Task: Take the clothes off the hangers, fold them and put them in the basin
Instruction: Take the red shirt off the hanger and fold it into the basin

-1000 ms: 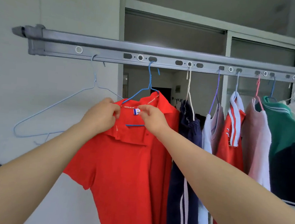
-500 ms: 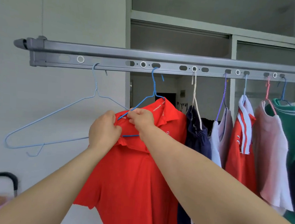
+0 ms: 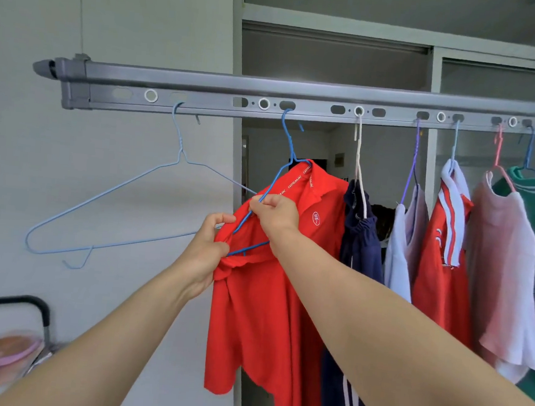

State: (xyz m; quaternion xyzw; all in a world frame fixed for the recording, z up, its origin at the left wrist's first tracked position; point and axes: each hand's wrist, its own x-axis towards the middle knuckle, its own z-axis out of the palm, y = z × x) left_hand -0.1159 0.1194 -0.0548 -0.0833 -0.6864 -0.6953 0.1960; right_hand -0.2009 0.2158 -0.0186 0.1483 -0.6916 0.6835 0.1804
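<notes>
Since a second ago the red polo [image 3: 267,315] collar got dragged down-left off the blue hanger [image 3: 288,146] shoulder; left grip [image 3: 206,252] clamps bunched collar, right grip [image 3: 275,214] pinches the wire there, polo half off, hanger hooked on rail [image 3: 300,93].

Soft, even daylight fills the scene, bright on the pale wall [image 3: 113,30] and flat across the hanging clothes [image 3: 504,269], with only faint shadows and small glints on the white rings of the grey drying rail [image 3: 300,91]. The wide-angle lens bows the rail and swells the right forearm [image 3: 378,323] towards the lower edge. The centre is sharp, but the lower left corner is smeared, where a pink object [image 3: 8,352] and a black tube frame [image 3: 43,310] are too blurred to read.
</notes>
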